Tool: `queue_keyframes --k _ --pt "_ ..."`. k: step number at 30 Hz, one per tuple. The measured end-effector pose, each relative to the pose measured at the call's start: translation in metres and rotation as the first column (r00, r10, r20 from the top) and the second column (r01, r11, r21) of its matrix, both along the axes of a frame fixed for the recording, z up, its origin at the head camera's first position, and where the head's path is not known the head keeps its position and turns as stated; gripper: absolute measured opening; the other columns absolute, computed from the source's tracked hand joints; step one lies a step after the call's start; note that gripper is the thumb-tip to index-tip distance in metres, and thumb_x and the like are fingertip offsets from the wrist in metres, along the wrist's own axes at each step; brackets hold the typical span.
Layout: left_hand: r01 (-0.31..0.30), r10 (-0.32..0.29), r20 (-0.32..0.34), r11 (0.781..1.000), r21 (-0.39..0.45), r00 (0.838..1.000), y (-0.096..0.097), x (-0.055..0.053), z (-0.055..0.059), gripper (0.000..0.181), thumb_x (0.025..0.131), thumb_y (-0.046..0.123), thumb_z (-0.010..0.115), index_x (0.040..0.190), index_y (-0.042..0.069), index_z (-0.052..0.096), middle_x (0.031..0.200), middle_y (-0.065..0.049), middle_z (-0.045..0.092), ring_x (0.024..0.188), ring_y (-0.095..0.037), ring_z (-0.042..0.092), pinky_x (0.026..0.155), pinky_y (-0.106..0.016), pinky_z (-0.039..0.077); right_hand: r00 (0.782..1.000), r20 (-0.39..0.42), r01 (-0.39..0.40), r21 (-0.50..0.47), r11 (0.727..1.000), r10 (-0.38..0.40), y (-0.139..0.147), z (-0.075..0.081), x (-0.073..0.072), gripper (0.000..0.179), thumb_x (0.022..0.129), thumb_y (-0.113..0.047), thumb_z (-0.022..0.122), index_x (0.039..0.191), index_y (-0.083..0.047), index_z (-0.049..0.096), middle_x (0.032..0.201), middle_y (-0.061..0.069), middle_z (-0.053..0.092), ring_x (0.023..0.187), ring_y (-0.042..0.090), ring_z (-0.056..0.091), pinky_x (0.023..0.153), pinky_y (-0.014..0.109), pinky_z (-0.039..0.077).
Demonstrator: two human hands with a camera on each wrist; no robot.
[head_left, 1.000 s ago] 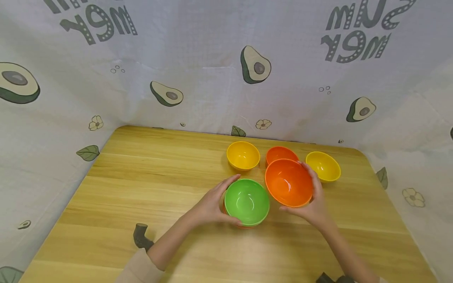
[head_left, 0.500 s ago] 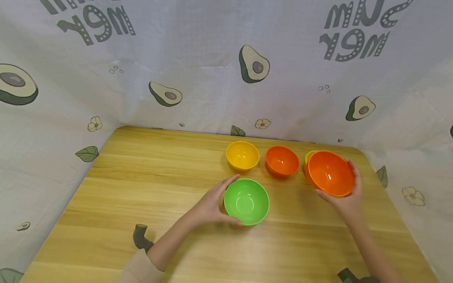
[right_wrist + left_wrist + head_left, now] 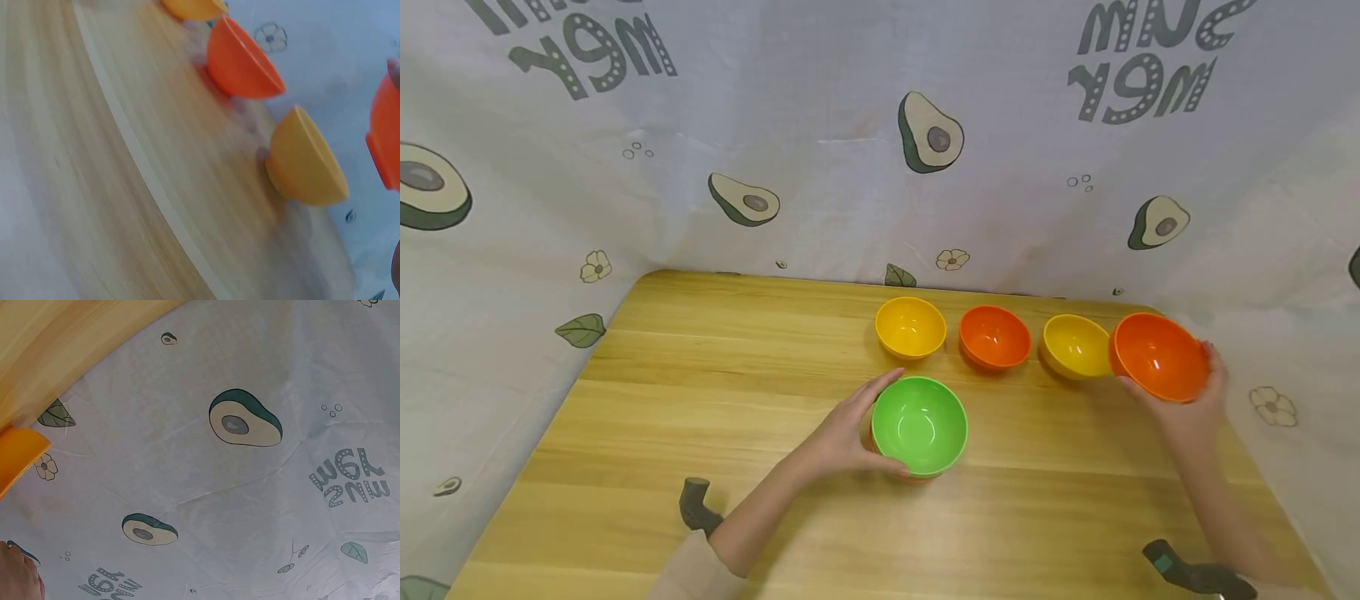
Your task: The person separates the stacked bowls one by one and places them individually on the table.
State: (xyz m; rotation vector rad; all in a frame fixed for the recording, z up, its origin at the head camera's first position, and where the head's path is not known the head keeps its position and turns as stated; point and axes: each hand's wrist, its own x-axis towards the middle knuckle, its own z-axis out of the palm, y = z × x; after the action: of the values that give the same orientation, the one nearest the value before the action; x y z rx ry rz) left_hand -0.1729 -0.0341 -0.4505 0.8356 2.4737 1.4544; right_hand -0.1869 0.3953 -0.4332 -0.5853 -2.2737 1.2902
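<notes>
In the head view my left hand (image 3: pixel 842 437) curves around the left side of a green bowl (image 3: pixel 920 425), thumb in front and fingers behind. A strip of an orange bowl (image 3: pixel 917 478) shows beneath the green one. At the right my right hand (image 3: pixel 1195 417) grips another orange bowl (image 3: pixel 1159 357) by its right side, its opening tilted toward me. That bowl (image 3: pixel 386 134) appears in the right wrist view at the right edge, raised off the table. Beside it sits a yellow bowl (image 3: pixel 1075 346), slightly overlapped in the head view.
Along the back of the wooden table (image 3: pixel 700 375) stand a second yellow bowl (image 3: pixel 911 327) and a smaller orange bowl (image 3: pixel 995 337), in line with the other yellow one. A white avocado-print cloth (image 3: pixel 827 192) hangs behind the table and down its sides.
My right hand has carried the orange bowl rightward, past the smaller orange bowl and the right-hand yellow bowl, uncovering both. My left hand stays at the green bowl.
</notes>
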Motion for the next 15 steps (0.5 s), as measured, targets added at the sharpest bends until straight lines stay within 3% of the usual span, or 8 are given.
queue_keyframes --k 7,15 --pt "-0.009 0.009 0.012 1.0 -0.002 1.0 0.001 0.0 0.0 0.11 0.056 0.045 0.086 0.144 0.041 0.02 0.141 0.01 0.037 0.129 -0.017 0.037 0.103 -0.05 0.034 0.989 0.115 0.094 -0.04 0.995 -0.089 0.027 -0.011 -0.014 0.094 0.077 -0.032 0.073 0.146 -0.03 0.008 0.151 -0.006 0.011 0.138 0.016 0.017 0.113 0.033 0.019" --pt "-0.005 0.005 0.014 1.0 0.013 1.0 0.001 0.0 0.001 0.11 0.056 0.043 0.086 0.143 0.041 0.02 0.14 0.01 0.038 0.127 -0.016 0.039 0.103 -0.049 0.034 0.967 0.249 0.07 -0.082 0.994 -0.047 0.046 -0.028 -0.029 0.106 0.076 -0.045 0.071 0.145 -0.034 -0.01 0.153 -0.002 -0.003 0.14 0.026 0.008 0.113 0.043 0.018"
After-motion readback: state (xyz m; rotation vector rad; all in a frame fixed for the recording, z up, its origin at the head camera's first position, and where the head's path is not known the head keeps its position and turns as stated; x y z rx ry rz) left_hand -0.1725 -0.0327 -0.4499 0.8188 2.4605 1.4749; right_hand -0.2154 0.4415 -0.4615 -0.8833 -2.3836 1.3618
